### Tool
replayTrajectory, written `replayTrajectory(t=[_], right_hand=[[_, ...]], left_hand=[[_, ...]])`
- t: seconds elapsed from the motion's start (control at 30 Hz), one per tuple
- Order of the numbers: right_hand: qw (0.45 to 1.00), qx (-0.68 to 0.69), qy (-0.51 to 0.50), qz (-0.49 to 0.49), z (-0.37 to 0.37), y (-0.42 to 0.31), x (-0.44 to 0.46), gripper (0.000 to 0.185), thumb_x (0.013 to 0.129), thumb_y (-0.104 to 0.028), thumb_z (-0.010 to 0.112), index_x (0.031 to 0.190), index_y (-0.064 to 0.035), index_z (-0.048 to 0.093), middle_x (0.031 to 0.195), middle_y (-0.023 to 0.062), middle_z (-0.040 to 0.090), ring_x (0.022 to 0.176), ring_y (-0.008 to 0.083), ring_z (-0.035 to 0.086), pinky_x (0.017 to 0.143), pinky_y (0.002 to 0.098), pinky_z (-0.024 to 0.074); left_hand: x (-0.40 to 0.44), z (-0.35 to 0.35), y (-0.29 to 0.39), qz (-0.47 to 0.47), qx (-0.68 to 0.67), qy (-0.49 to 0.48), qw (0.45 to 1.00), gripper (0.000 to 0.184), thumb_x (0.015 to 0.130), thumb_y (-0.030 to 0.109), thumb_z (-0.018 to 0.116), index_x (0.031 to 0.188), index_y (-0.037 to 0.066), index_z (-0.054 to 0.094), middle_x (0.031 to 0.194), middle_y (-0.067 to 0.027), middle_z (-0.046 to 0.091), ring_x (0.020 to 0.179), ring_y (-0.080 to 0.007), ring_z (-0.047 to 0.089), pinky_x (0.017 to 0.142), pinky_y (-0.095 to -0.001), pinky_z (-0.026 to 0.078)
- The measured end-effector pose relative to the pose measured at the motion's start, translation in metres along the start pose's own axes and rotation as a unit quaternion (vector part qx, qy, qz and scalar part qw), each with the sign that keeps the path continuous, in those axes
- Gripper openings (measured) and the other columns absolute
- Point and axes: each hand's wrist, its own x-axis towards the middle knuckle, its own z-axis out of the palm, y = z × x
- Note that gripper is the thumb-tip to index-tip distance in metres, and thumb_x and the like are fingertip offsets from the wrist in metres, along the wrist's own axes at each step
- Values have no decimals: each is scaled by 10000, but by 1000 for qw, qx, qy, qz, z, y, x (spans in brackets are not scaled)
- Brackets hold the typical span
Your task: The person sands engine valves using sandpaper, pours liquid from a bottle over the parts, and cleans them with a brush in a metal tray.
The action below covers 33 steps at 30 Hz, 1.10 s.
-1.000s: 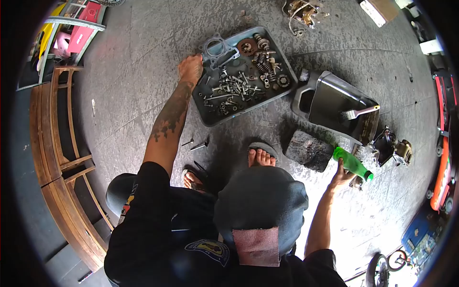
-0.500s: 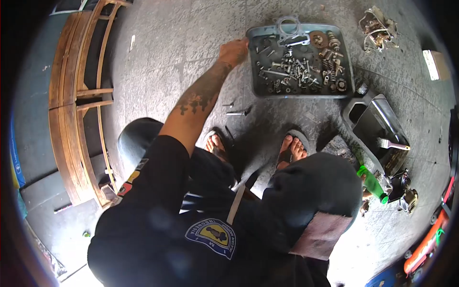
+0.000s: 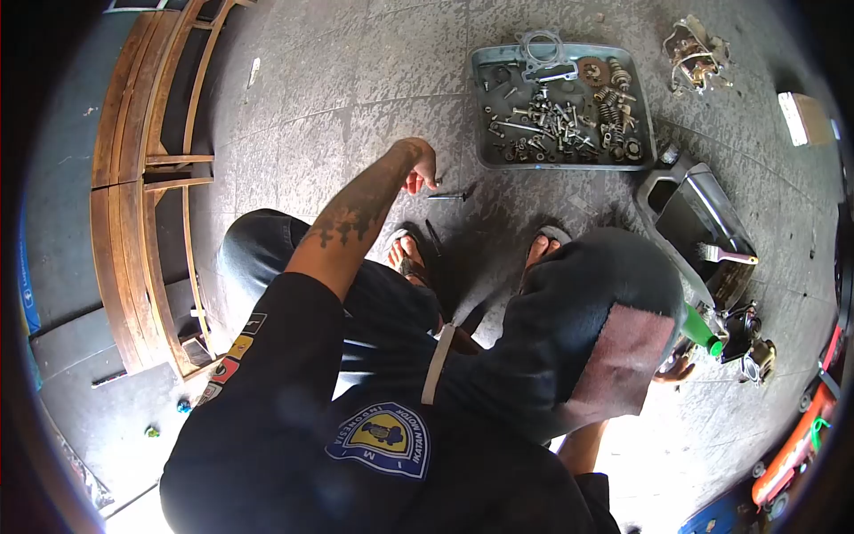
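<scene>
Over the floor left of my feet, my left hand (image 3: 422, 167) points downward with its fingers curled together around a small bolt (image 3: 437, 182). Just beyond the fingertips lies a longer dark-headed bolt (image 3: 448, 196). My right hand (image 3: 676, 369) shows partly past my right knee, its fingers apart and holding nothing visible. Close above it is a green plastic bottle (image 3: 703, 331), partly hidden by the knee. A grey tray (image 3: 569, 166) holds bolts, springs, a gear and a metal gasket-like plate (image 3: 542, 53).
A cut-open black container (image 3: 712, 212) with a brush (image 3: 728, 255) stands at the right. Greasy metal parts lie beside it (image 3: 756, 358) and at the upper right (image 3: 696, 55). A wooden bench (image 3: 120, 205) runs along the left. A thin dark tool (image 3: 433, 237) lies near my left foot.
My left hand has left the tray's left edge and come down to the small bolt. My right hand has come away from the green bottle. The view has shifted, with the tray now farther right.
</scene>
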Motion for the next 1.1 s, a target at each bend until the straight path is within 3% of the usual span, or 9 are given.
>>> replayTrajectory(t=[0.13,0.23,0.33,0.43,0.5,0.63,0.7,0.83,1.1], right_hand=[[999,-1,-17,28,-23,-35,-16,669,926,-466,573,1344,20,382,1283,248,497,1150,360,522,942,485,444],[999,13,17,24,-37,-34,-21,590,887,-372,676,1272,29,477,1212,165,596,1077,262,587,878,353,493],[985,148,-22,91,-30,-107,0,459,903,-258,611,1262,-1,488,1087,84,587,928,172,554,736,283,436],[953,267,-94,107,-19,-175,30,284,929,-166,553,1162,-5,538,945,63,589,752,114,530,654,235,433],[934,305,-150,111,-9,-220,58,206,922,-57,528,1114,-6,583,930,78,613,753,93,551,560,222,422],[910,291,-292,36,11,-311,114,179,918,-83,586,1068,-8,650,983,69,640,787,99,572,627,213,433],[894,324,-304,-63,13,-369,138,197,851,-7,640,1042,-6,686,884,53,635,775,109,575,723,246,472],[844,395,-317,-179,16,-417,157,270,805,-18,706,1075,-16,695,900,58,618,735,106,542,690,251,464],[826,435,-309,-182,21,-427,143,242,789,-11,741,1026,-20,692,917,37,600,729,104,526,644,236,444]], left_hand=[[-6,10,0,47,102,85,990,201,874,171,601,956,27,713,931,-85,721,780,-192,671,716,-364,528],[-36,-12,-1,103,125,170,972,199,864,124,539,867,57,726,775,-46,701,656,-180,646,586,-340,505],[-101,-40,15,223,-121,214,943,234,940,197,498,793,79,636,616,15,526,516,-112,461,462,-282,366],[-188,-43,48,557,-211,218,773,258,1007,280,476,885,78,580,678,43,464,599,-60,424,528,-231,364],[-244,-30,78,674,-195,253,666,253,1024,299,454,958,73,547,721,53,421,642,-51,397,574,-215,361],[-327,31,121,764,-226,262,544,257,1016,279,473,1003,34,549,782,30,475,694,-57,433,647,-221,394],[-338,49,129,793,-194,261,515,288,1014,285,475,1033,8,553,841,6,524,743,-75,473,709,-235,424],[-344,69,141,842,-159,272,438,315,1008,289,495,1090,-9,555,923,-25,576,786,-109,517,750,-269,462],[-361,84,139,831,-135,321,434,273,989,194,530,1173,-3,576,936,-56,600,843,-112,561,787,-271,482]])
